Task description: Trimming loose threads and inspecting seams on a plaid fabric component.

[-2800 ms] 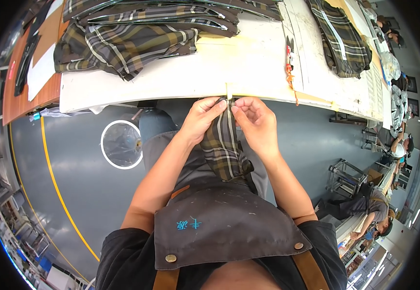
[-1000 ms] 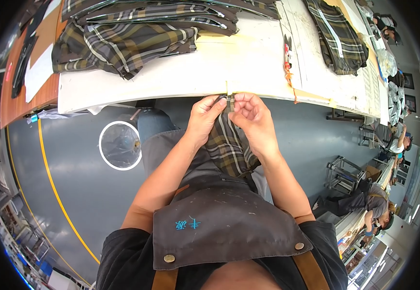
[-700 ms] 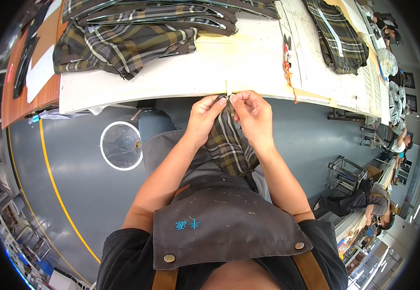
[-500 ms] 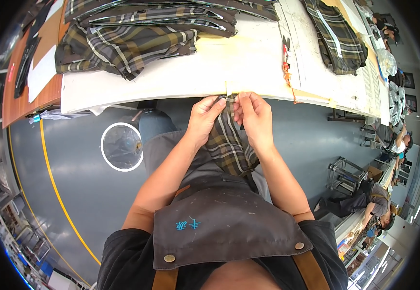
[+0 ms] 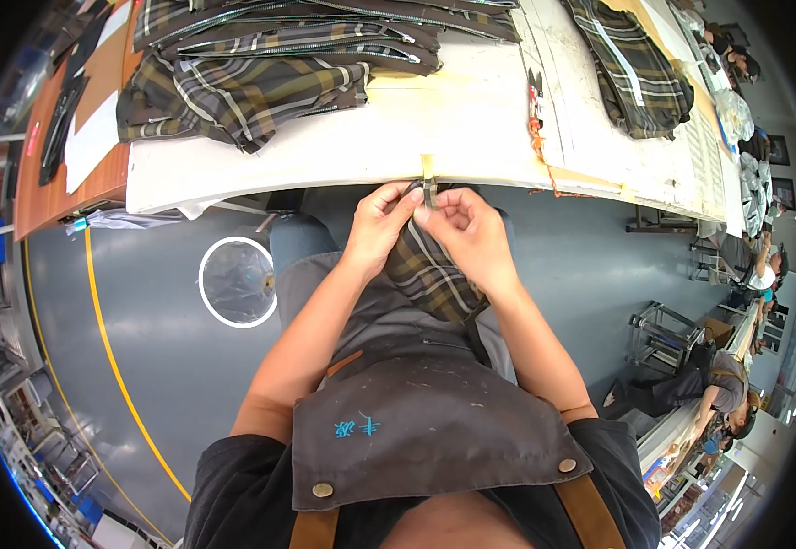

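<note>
The left hand [image 5: 375,234] pinches the top of the plaid cloth [image 5: 425,274]; the right hand [image 5: 473,236] pinches just beside it – probably to keep it steady. The rest droops below both hands.

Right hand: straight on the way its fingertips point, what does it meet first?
Most likely the plaid cloth, right at the fingertips of the right hand; just beyond, to the left, comes the left hand. Depth is unclear in this one view, so it might pass over or under that hand.
</note>
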Demonstrator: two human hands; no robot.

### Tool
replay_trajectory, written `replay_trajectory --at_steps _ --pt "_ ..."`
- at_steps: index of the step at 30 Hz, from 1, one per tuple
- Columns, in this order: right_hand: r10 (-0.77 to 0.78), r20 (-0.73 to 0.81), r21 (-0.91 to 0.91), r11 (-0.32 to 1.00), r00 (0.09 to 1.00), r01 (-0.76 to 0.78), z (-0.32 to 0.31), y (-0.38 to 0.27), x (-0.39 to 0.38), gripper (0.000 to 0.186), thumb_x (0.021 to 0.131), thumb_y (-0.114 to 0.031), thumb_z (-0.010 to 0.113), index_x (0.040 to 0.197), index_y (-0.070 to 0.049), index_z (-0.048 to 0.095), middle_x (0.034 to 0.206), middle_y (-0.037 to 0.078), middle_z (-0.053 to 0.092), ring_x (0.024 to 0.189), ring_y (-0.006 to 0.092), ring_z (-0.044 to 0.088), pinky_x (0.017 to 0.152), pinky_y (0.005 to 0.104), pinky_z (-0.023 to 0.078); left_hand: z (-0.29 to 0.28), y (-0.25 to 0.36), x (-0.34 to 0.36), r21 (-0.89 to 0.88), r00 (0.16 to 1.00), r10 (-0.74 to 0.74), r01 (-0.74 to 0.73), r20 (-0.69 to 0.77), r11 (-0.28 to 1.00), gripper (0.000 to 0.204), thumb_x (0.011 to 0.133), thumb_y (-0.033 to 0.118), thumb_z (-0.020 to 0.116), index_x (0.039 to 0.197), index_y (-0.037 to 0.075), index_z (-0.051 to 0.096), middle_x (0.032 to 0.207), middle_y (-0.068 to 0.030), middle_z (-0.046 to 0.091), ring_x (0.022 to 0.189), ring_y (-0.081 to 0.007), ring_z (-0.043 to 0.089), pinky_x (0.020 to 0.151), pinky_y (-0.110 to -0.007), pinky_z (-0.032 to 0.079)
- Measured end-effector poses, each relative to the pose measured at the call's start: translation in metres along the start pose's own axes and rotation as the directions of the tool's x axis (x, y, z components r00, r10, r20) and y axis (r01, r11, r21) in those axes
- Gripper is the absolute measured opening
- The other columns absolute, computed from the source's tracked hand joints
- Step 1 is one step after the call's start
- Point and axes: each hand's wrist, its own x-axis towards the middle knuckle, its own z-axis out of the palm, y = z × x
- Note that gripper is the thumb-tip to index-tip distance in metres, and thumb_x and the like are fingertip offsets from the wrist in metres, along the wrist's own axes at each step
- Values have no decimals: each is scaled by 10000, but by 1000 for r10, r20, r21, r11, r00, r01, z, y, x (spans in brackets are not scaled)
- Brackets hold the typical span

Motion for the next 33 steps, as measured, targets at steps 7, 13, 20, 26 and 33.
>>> replay_trajectory --at_steps 7,13,20,26,33 --pt "-10 95 -225 974 995 32 -23 -1 -45 162 746 -56 685 777 15 543 686 73 572 592 93 537 553 249 448 -24 21 -34 693 986 153 -66 -65 718 401 727 286 740 931 -29 596 741 -51 588 641 -79 502 563 -238 422" --pt "-298 182 -296 892 937 341 -43 -2 -70 145 699 35 671 774 0 553 721 42 548 580 105 470 528 236 398 -31 33 -76 310 837 -481 399 260 863 343 759 349 704 797 15 638 739 8 585 701 -67 505 643 -215 404" --pt "-357 317 -146 897 879 417 -66 -15 -88 174 663 79 639 793 -9 565 747 49 558 601 135 510 537 253 419 -5 5 -118 -253 818 -317 475 479 843 778 608 394 808 1162 -52 492 1101 -98 581 1013 -180 557 886 -296 427" --pt "-417 329 -153 862 847 483 -83 -22 -89 177 677 38 655 817 -18 561 723 80 542 594 207 552 512 306 436 26 18 -118 -219 858 -360 456 367 863 442 656 204 705 997 -57 602 996 -136 623 921 -216 594 832 -312 465" --pt "-339 497 -47 909 799 415 -97 -29 -88 206 652 40 666 833 -24 592 779 30 574 626 129 514 551 239 418 31 20 -125 -496 802 -219 531 556 687 356 698 207 595 923 -69 610 997 -182 620 880 -260 608 802 -345 490"
